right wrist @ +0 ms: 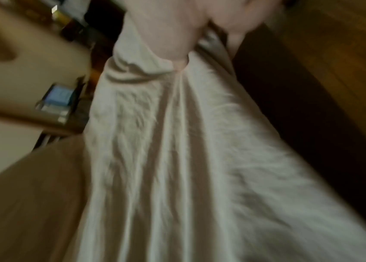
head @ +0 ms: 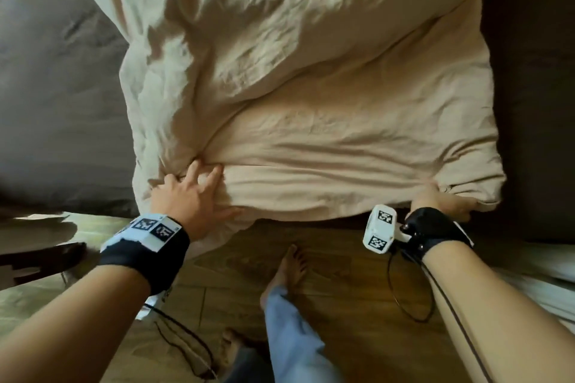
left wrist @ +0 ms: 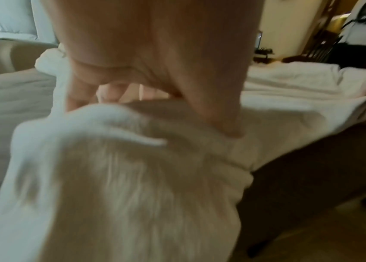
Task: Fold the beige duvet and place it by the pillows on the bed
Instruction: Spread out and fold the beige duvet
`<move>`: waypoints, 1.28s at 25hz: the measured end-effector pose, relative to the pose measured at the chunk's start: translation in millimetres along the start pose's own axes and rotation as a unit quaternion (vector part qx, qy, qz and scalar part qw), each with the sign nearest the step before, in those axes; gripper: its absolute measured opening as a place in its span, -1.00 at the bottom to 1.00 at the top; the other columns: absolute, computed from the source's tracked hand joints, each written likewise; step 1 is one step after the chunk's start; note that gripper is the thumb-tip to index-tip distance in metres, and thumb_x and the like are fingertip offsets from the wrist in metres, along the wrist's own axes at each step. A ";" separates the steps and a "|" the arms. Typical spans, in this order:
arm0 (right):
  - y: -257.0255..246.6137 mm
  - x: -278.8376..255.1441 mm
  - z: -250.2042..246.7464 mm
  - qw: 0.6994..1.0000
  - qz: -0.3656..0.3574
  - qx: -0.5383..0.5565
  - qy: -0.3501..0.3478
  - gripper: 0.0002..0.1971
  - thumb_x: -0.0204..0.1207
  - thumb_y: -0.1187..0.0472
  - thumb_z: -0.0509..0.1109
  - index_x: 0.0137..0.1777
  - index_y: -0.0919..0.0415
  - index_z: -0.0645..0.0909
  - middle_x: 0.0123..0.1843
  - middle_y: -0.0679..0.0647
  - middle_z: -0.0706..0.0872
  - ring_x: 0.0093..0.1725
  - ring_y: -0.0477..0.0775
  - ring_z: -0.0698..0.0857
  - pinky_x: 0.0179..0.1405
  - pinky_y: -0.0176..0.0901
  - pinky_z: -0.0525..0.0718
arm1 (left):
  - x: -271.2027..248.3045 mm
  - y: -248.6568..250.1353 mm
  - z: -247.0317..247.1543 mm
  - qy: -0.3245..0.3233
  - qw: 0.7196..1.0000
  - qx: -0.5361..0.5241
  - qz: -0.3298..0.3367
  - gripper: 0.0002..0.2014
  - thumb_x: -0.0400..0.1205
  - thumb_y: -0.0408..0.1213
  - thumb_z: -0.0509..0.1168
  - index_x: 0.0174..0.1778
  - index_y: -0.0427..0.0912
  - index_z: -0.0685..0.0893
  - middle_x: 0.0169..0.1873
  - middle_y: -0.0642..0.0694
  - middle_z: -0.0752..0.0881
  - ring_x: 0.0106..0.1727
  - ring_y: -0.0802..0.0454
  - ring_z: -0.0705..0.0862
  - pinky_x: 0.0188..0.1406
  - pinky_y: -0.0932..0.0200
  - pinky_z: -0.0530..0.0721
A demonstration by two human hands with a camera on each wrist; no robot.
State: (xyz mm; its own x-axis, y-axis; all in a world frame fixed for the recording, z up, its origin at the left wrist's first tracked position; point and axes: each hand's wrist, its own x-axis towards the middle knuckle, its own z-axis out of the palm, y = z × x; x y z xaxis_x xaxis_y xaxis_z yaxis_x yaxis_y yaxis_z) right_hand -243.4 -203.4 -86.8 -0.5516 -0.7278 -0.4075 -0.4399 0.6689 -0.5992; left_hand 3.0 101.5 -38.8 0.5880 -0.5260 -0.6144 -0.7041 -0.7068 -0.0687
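The beige duvet [head: 311,87] lies rumpled on the dark bed, with one layer folded over its near half. My left hand [head: 193,193] is at the near left corner, fingers dug into a crease. In the left wrist view that hand [left wrist: 155,79] curls its fingers behind a bunch of the duvet [left wrist: 132,177], the thumb pressing on the front. My right hand [head: 441,202] grips the near right edge. In the right wrist view, the hand [right wrist: 177,44] pinches the cloth [right wrist: 177,159], which hangs taut below it.
Dark bed sheet [head: 62,102] shows on both sides of the duvet. I stand barefoot [head: 292,264] on the wooden floor [head: 357,283] at the bed's edge, with cables trailing from both wrists. White bedding [head: 553,267] lies at the right. A beige cushioned shape [left wrist: 9,55] sits far left.
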 end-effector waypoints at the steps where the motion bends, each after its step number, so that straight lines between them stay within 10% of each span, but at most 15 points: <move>1: 0.5 -11.9 2.8 0.997 -0.053 -0.028 0.040 -0.15 0.46 -0.01 0.50 0.63 0.20 0.14 0.62 0.30 0.25 0.57 0.39 0.30 0.52 0.20 0.35 | 2.6 -6.0 -5.2 0.058 0.997 -0.055 0.000 -0.16 0.37 0.69 -0.03 0.53 0.35 0.28 0.54 -0.08 0.38 0.34 -0.37 0.56 0.26 -0.30 0.63; 4: -6.4 -75.2 8.5 0.957 -0.257 -0.123 0.062 0.02 0.27 0.01 0.57 0.65 0.17 0.06 0.62 0.33 0.16 0.60 0.46 0.18 0.42 0.36 0.44 | 9.0 -35.5 -10.6 0.254 0.940 -0.212 -0.084 -0.05 0.33 0.54 0.32 0.57 0.13 0.30 0.48 -0.27 0.42 0.42 -0.41 0.46 0.31 -0.36 0.55; 7: 2.2 -115.5 19.9 0.891 -0.408 -0.197 -0.021 0.09 0.32 0.03 0.58 0.70 -0.11 -0.09 0.73 0.22 -0.08 0.68 0.38 -0.02 0.58 0.46 0.18 | 26.2 -61.3 22.4 0.123 0.856 -0.437 -0.246 0.39 0.18 0.26 0.67 0.74 -0.04 -0.11 0.63 -0.35 0.28 0.61 -0.32 0.34 0.58 -0.26 0.37; 9: 17.3 -139.9 35.2 0.818 -0.491 -0.270 -0.132 -0.02 0.43 -0.03 0.49 0.69 -0.25 -0.11 0.74 0.06 -0.25 0.71 0.34 -0.20 0.59 0.52 0.06 | 30.7 -61.7 48.9 0.022 0.801 -0.536 -0.266 0.45 0.01 0.25 0.74 0.72 -0.09 0.05 0.52 -0.23 0.53 0.46 -0.19 0.56 0.50 -0.13 0.50; 13: 40.1 -193.1 59.5 0.666 -0.598 -0.316 -0.314 -0.21 0.56 0.12 0.37 0.70 -0.24 0.06 0.77 -0.01 -0.16 0.72 0.24 -0.25 0.66 0.34 0.05 | 13.6 -68.6 51.8 0.026 0.840 -0.506 -0.193 -0.29 0.27 0.15 0.68 0.25 -0.19 0.75 0.17 -0.18 0.78 0.21 -0.17 0.72 0.15 0.07 0.61; 18: 31.7 -235.4 83.6 0.615 -0.562 -0.385 -0.396 -0.26 0.53 -0.01 0.45 0.67 -0.19 0.20 0.77 0.08 -0.05 0.73 0.23 -0.12 0.68 0.27 -0.02 | -20.6 -146.6 35.9 0.066 0.886 -0.411 -0.207 -0.08 0.14 0.54 0.45 0.27 -0.06 0.68 0.17 -0.26 0.79 0.19 -0.33 0.72 0.11 -0.07 0.65; 22: -24.7 -246.6 82.3 0.714 -0.516 -0.273 -0.387 -0.36 0.53 -0.03 0.40 0.59 0.02 0.31 0.58 0.11 0.33 0.52 0.21 0.41 0.46 0.14 0.45 | -21.6 -139.7 7.5 -0.004 0.920 -0.354 -0.169 0.30 -0.08 0.63 0.30 0.52 -0.15 0.41 0.43 -0.29 0.56 0.41 -0.32 0.57 0.30 -0.08 0.59; 24: -69.4 -247.7 83.5 0.760 -0.551 -0.127 -0.320 -0.45 0.53 -0.03 0.40 0.47 0.13 0.42 0.39 0.10 0.48 0.36 0.18 0.53 0.32 0.08 0.55 | -2.0 -123.0 -43.6 0.080 0.908 -0.386 -0.141 0.29 0.17 0.57 0.37 0.71 -0.09 0.11 0.64 -0.21 0.27 0.64 -0.23 0.29 0.62 -0.15 0.35; 28: -159.8 -244.8 104.5 0.757 -0.631 0.005 -0.169 -0.53 0.52 -0.07 0.38 0.34 0.17 0.54 0.27 0.15 0.57 0.27 0.19 0.50 0.23 0.03 0.49 | 83.0 -83.4 -176.7 0.327 0.859 -0.395 -0.010 -0.01 0.53 0.47 0.18 0.72 -0.13 0.15 0.68 -0.23 0.23 0.70 -0.20 0.20 0.71 -0.15 0.19; 32: -222.8 -229.4 132.3 0.757 -0.615 -0.147 -0.164 -0.39 0.56 -0.16 0.33 0.51 0.17 0.44 0.45 0.21 0.51 0.42 0.28 0.44 0.33 0.10 0.43 | 163.3 -58.5 -235.4 0.300 0.902 -0.312 -0.003 0.05 0.46 0.42 0.32 0.73 -0.10 0.11 0.63 -0.22 0.35 0.65 -0.23 0.29 0.65 -0.18 0.25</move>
State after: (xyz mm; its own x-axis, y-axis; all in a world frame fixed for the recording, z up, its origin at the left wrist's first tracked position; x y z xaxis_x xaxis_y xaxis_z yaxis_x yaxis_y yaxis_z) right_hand 75.0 -205.6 49.0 0.5886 -0.7932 0.1560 -0.6430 -0.5763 -0.5044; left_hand 233.8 -54.5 49.9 0.8321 -0.5506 -0.0670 -0.4496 -0.7403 0.4998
